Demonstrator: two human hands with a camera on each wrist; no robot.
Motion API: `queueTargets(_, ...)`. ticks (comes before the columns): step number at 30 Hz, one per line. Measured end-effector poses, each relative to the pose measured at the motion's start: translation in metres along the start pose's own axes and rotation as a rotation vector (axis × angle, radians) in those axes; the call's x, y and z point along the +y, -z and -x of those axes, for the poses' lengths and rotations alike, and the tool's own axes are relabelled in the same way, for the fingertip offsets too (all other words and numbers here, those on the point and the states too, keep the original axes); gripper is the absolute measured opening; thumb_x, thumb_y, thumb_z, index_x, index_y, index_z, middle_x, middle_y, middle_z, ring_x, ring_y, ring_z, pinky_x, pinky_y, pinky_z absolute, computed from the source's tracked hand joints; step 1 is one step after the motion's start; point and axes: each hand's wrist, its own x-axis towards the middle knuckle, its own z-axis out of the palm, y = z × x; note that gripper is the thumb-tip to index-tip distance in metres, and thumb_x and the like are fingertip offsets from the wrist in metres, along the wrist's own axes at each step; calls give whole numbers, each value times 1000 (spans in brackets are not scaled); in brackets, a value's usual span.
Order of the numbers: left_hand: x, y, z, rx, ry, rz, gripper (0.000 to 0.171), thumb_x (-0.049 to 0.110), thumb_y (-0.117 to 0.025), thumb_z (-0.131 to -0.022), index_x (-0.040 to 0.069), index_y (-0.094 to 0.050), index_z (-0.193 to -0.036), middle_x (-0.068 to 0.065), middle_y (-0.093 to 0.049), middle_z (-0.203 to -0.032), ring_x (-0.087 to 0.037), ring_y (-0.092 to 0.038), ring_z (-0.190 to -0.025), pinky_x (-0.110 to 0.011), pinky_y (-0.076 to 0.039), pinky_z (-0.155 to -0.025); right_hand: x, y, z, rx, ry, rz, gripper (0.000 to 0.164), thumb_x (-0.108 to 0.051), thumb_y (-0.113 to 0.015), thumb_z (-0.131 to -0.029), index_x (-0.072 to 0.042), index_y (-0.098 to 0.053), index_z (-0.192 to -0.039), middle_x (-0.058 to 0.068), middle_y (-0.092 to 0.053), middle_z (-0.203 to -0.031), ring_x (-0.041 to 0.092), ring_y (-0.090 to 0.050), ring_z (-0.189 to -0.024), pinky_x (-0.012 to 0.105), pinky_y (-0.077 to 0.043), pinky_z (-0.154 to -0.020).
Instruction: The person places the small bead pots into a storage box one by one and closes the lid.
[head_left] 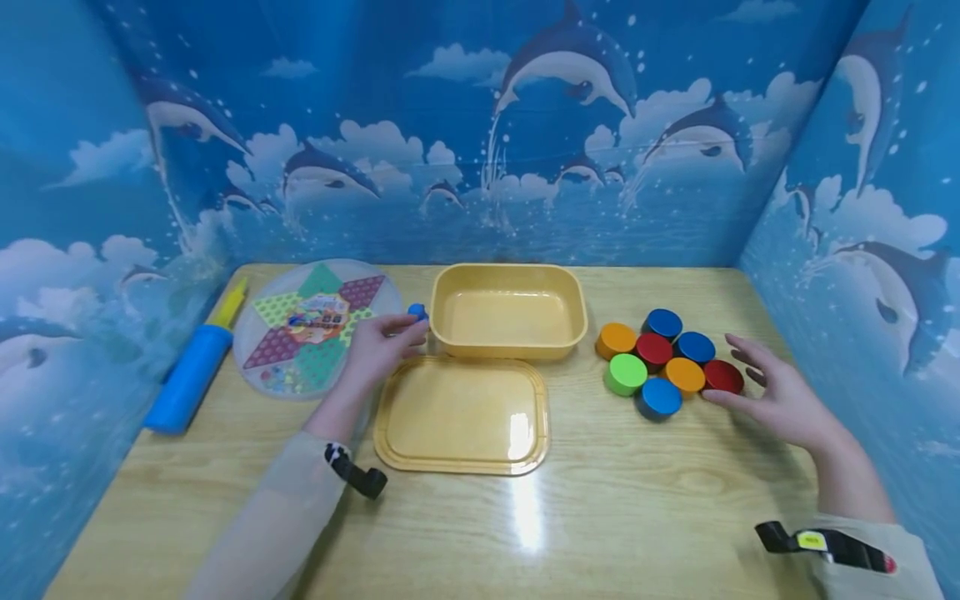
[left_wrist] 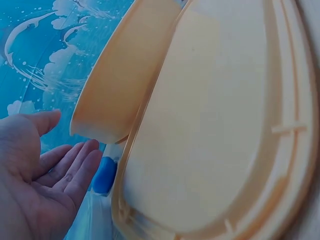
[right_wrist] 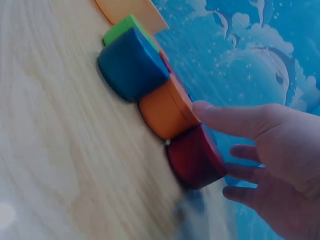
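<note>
My left hand (head_left: 382, 346), fingers loosely extended and holding nothing, hovers by the left end of a deep yellow plastic box (head_left: 510, 346). Just past its fingertips is a small blue object (head_left: 417, 312), a rounded lump in the left wrist view; its kind is unclear. Below the box lies a flat yellow lid (head_left: 461, 417). On the right, my right hand (head_left: 783, 400) has thumb and fingers spread around the near side of a dark red round tub (right_wrist: 196, 157). Thumb and fingertips are very close to it; contact cannot be told.
Several round tubs cluster together, among them a green tub (head_left: 626, 374), an orange tub (head_left: 683, 377) and a blue tub (head_left: 659, 399). At left lie a round clear pack with a star pattern (head_left: 318, 321) and a blue pump (head_left: 191, 375) with a yellow tip. Dolphin-print walls (head_left: 480, 208) border the table.
</note>
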Motion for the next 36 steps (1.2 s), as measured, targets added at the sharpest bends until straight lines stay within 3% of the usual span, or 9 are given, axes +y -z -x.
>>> queueTargets(4,3,-8,-3,23,35,32,47,28,-79,-100,-2,-68,-134,-19,-71,-123,-30,-74,-107,-35,-65,-89,10,-1,0,-51,-35,34,95,-31,-82,-97,5,-26,-164,37,-33,-160,63,-42,-135,76,-41,-102)
queueTargets(7,4,-13,-5,28,20,50,40,23,-78,-100,-4,-71,-128,-21,-73,-115,-31,-74,-105,-36,-66,-89,16,-3,1,-60,-36,56,93,-32,-81,-98,7,-28,-163,37,-37,-159,62,-45,-133,35,-52,-110)
queueTargets(9,4,-16,-7,35,11,52,35,21,-78,-100,-3,-73,-124,-20,-74,-110,-31,-75,-102,-36,-66,-87,18,-4,1,-54,-29,62,91,-31,-81,-98,9,-29,-161,37,-39,-157,61,-48,-132,7,-46,-100)
queueTargets(11,4,-18,-8,43,11,63,32,20,-79,-100,-4,-74,-121,-20,-74,-107,-31,-76,-99,-35,-67,-84,20,-5,2,-42,-23,67,88,-30,-81,-98,10,-33,-160,38,-42,-154,59,-50,-129,-7,-33,-85)
queueTargets(19,2,-22,-9,64,49,137,26,13,-76,-100,-8,-74,-116,-22,-74,-101,-19,-76,-80,-30,-67,-77,19,-9,0,-9,-59,81,80,-31,-84,-95,7,-47,-154,38,-53,-143,55,-59,-120,-4,-38,-79)
queueTargets(27,1,-22,-11,72,66,159,24,10,-75,-101,-7,-74,-117,-20,-75,-99,-19,-77,-79,-31,-67,-77,17,-2,7,25,-45,57,76,-29,-85,-94,6,-51,-152,37,-58,-139,57,-61,-119,-2,-45,-79)
queueTargets(36,2,-20,-10,61,79,196,23,8,-76,-100,-8,-74,-116,-20,-75,-97,-18,-76,-77,-32,-67,-78,0,18,8,22,-73,53,78,-31,-85,-94,4,-50,-154,38,-53,-144,58,-59,-119,0,-48,-76)
